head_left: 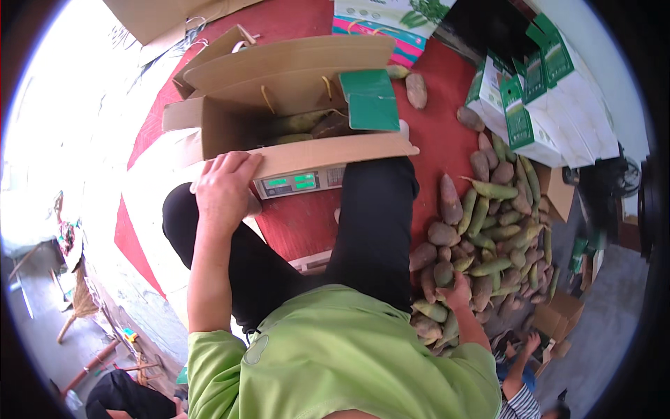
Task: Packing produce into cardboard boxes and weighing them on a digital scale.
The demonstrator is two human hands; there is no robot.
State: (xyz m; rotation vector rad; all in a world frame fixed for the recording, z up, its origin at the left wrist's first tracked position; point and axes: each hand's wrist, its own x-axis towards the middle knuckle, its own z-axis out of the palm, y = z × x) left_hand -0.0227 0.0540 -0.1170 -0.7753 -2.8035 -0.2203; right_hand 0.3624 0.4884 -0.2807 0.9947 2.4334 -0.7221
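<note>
In front of me an open cardboard box (307, 91) sits on a weighing scale (300, 183) with a green-lit display. Inside lie a few long green radishes (296, 124) and a darker tuber, partly shaded. My left hand (227, 178) grips the near left edge of the box, its fingers over the flap. At my right, my right hand (457, 293) reaches into a big heap of green radishes (488, 267) and brownish-purple tubers (450, 199). Its fingers are curled among the vegetables; whatever lies between them is too small to make out.
White-and-green cartons (551, 98) stand at the far right. A printed carton (384, 28) is at the back on the red floor covering (293, 21). Loose tubers (417, 91) lie beyond my knee. Other people sit at the lower left and lower right, one in a striped sleeve (525, 403).
</note>
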